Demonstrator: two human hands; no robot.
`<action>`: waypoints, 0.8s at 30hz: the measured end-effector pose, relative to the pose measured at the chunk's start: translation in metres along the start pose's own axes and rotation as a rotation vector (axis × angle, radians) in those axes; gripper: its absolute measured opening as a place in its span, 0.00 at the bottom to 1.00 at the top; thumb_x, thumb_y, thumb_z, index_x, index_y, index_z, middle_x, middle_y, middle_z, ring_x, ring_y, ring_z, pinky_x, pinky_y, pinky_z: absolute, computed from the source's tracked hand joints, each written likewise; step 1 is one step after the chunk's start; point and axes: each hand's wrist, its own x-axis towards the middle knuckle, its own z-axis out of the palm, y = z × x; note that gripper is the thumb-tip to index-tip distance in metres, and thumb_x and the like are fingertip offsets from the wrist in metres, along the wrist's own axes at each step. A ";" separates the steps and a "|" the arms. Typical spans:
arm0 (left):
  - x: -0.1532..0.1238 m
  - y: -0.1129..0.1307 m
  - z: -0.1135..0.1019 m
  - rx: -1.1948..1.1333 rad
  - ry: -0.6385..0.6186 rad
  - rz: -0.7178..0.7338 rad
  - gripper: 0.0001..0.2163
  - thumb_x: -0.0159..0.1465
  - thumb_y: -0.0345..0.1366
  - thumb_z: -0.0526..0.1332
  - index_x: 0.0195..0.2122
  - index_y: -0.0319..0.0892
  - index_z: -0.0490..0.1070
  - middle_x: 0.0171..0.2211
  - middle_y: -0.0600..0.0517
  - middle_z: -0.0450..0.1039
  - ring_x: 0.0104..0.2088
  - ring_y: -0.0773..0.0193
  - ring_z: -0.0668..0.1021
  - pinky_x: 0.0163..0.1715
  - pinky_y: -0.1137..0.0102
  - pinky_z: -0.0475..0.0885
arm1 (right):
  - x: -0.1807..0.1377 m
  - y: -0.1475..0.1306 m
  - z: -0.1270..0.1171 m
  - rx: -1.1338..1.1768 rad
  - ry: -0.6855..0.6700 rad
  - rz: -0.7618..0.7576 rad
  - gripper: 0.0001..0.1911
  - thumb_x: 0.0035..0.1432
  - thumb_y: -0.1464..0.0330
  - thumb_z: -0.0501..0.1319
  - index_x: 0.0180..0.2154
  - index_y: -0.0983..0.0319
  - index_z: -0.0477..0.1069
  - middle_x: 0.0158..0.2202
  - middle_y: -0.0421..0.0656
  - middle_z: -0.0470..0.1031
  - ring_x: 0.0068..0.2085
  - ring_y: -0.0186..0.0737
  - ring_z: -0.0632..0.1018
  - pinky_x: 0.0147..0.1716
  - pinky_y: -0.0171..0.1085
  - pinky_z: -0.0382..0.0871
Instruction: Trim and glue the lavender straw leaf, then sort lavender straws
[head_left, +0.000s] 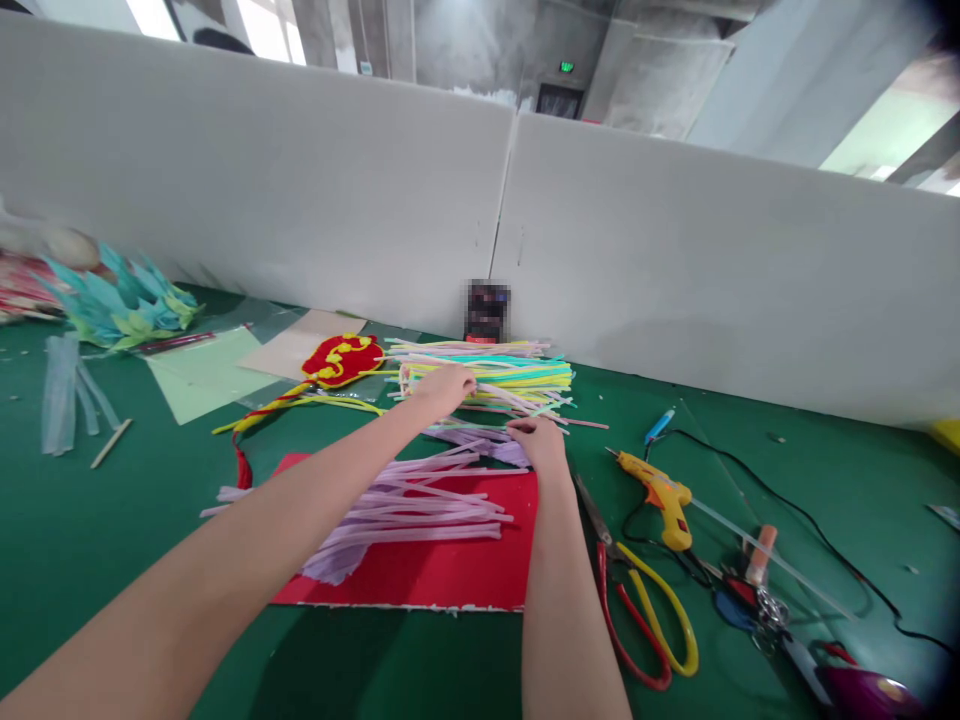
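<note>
A pile of fuzzy pipe cleaners [525, 376] in yellow, turquoise, white and pink lies across the green table. My left hand [448, 388] reaches over it, its fingers closed at a pale pipe cleaner [499, 394]. At the pile's near right side, my right hand [541, 440] has its fingertips pinched together; what is between them is too small to make out. Lavender pipe cleaners [469, 437] lie just left of its fingertips. Closer to me, more lavender pipe cleaners [435, 515] are spread over a red board [442, 575], partly behind my left forearm.
Right of the board lie scissors [656, 610], a yellow glue gun [660, 492] with a cord, and a keychain [769, 610]. A red and yellow fan-shaped ornament [343, 360] and a green sheet [202, 370] lie left. A white partition [300, 190] stands behind the table [172, 510].
</note>
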 end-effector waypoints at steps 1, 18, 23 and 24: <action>-0.007 0.002 -0.009 0.002 0.059 -0.005 0.12 0.62 0.32 0.51 0.34 0.39 0.74 0.37 0.46 0.76 0.37 0.59 0.75 0.36 0.70 0.66 | 0.000 0.001 0.001 -0.002 -0.001 0.002 0.10 0.46 0.66 0.62 0.32 0.57 0.79 0.28 0.40 0.77 0.31 0.37 0.75 0.30 0.32 0.64; -0.189 -0.012 0.021 0.218 0.189 0.083 0.19 0.64 0.31 0.50 0.56 0.41 0.62 0.59 0.44 0.60 0.59 0.55 0.62 0.58 0.56 0.55 | -0.005 -0.009 0.007 -0.174 0.045 -0.143 0.05 0.48 0.68 0.63 0.30 0.58 0.76 0.29 0.41 0.75 0.32 0.38 0.74 0.32 0.34 0.64; -0.187 0.012 0.064 0.158 0.240 0.107 0.22 0.65 0.44 0.50 0.59 0.43 0.59 0.62 0.45 0.54 0.62 0.52 0.58 0.59 0.53 0.54 | 0.002 -0.026 0.002 -0.258 -0.010 -0.339 0.02 0.47 0.72 0.64 0.25 0.60 0.75 0.32 0.43 0.73 0.39 0.41 0.72 0.40 0.37 0.63; -0.187 0.012 0.067 0.144 0.235 0.103 0.22 0.65 0.44 0.50 0.58 0.43 0.60 0.62 0.45 0.56 0.61 0.53 0.59 0.59 0.53 0.54 | 0.006 -0.028 0.000 -0.266 -0.029 -0.379 0.02 0.48 0.72 0.64 0.25 0.60 0.75 0.32 0.43 0.73 0.39 0.41 0.72 0.41 0.37 0.63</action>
